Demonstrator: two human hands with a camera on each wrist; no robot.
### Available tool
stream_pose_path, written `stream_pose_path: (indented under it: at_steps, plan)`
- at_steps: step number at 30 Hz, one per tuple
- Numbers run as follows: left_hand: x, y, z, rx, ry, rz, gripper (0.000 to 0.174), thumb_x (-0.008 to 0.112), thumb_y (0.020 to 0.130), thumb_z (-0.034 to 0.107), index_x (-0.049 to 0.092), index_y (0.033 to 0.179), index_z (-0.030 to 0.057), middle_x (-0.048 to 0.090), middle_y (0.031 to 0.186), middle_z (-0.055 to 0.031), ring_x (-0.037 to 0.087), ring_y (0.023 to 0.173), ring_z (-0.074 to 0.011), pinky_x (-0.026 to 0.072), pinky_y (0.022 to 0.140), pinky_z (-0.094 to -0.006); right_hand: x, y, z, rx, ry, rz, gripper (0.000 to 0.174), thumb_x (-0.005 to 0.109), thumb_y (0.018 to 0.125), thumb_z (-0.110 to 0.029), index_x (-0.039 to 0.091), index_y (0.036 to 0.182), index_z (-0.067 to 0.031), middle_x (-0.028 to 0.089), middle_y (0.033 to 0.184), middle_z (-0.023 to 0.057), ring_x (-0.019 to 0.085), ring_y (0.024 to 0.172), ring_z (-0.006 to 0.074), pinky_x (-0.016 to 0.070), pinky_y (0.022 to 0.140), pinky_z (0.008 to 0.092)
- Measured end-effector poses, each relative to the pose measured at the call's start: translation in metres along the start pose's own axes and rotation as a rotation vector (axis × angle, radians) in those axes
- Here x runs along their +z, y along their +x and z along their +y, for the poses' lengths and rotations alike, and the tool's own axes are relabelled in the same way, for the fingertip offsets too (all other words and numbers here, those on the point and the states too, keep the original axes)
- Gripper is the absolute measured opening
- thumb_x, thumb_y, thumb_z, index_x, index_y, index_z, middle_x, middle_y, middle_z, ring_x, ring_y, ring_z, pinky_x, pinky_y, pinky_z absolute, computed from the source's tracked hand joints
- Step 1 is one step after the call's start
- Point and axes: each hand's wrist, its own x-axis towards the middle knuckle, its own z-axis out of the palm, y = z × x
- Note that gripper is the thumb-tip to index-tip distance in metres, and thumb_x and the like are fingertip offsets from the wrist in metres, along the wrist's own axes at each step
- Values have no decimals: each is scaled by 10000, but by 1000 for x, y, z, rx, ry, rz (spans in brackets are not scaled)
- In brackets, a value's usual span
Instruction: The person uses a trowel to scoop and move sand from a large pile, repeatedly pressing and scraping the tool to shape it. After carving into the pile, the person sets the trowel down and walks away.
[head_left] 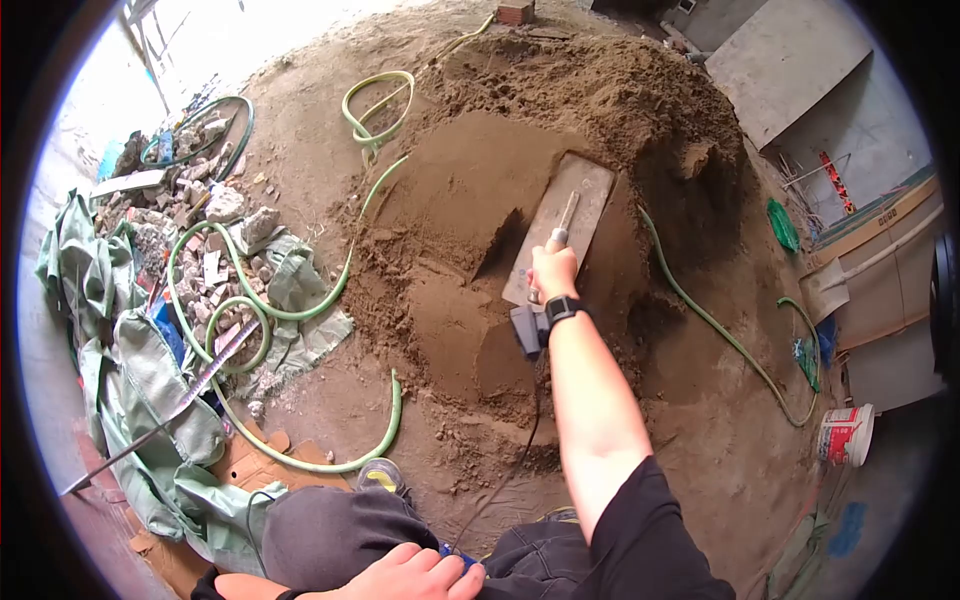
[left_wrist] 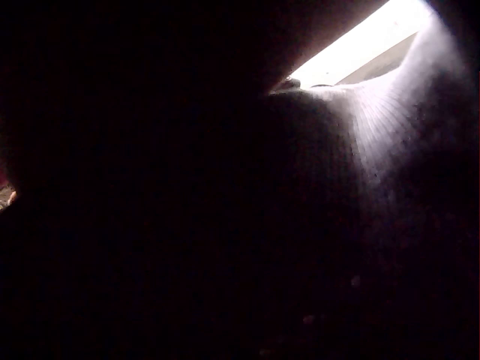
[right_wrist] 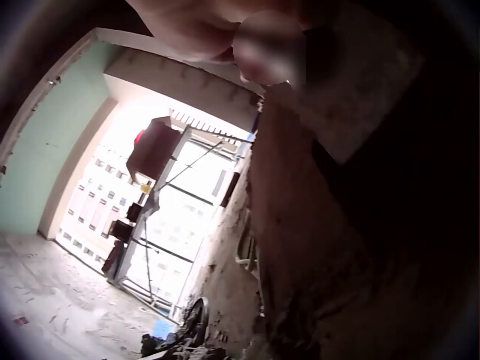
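My right hand (head_left: 554, 268) grips the handle of a rectangular plastering trowel (head_left: 594, 190) in the head view. The trowel's flat blade lies on a mound of damp brown sand (head_left: 460, 160), against a smoothed face of it. In the right wrist view, fingers (right_wrist: 187, 26) show at the top, with the dim trowel blade (right_wrist: 367, 90) beside them. My left hand (head_left: 410, 577) rests at the lap near the dark trousers (head_left: 335, 535), fingers relaxed, partly cut off by the frame's bottom edge. Dark cloth fills most of the left wrist view.
A green hose (head_left: 350, 465) loops on the left, and another hose (head_left: 715, 335) runs along the mound's right side. Rubble (head_left: 225, 205) and green sacks (head_left: 165, 385) lie at left. On the right stand a white-and-red bucket (head_left: 846, 436) and a shovel (head_left: 826, 292).
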Motion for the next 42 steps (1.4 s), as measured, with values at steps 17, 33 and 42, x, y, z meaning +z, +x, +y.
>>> stream_pose_path:
  at_steps: [17,33,42]
  plan:
    - [-5,-7,-2,4,-29,-30,362,593,851,250,545,1110,2,550,906,-100,526,854,-243,406,767,-339,-82,-30,-14,-329,128,198,225,651,752,-91,568,933,15,636,748,111,642,588,198,514,538,347]
    - [-10,-5,-7,-27,-52,-19,400,625,823,277,539,1097,-1,536,890,-106,519,851,-250,410,768,-343,-76,-89,-118,-856,490,212,239,600,921,-132,412,1001,-8,580,758,67,548,532,97,441,411,224]
    - [-13,-17,-6,-48,-58,-72,447,634,824,285,539,1137,-19,546,914,-117,537,862,-266,423,779,-356,5,24,11,27,-382,-411,245,609,787,-119,507,979,-7,586,683,128,570,454,215,450,391,354]
